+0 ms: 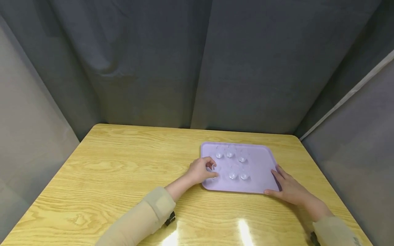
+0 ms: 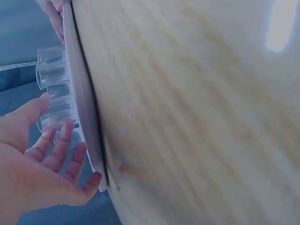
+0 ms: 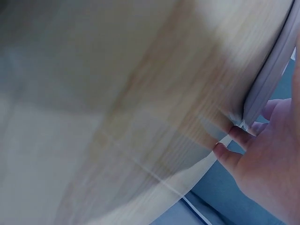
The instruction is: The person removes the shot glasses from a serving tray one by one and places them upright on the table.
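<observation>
Right now I see the lilac tray (image 1: 258, 167) on the wooden table (image 1: 123, 177), small clear cups (image 1: 233, 175) standing on it. My left hand (image 1: 201, 169) curls round the near-left cup (image 1: 214, 167) — my right hand (image 1: 287, 188) rests flat, fingers straight, on the tray's near-right corner.
</observation>
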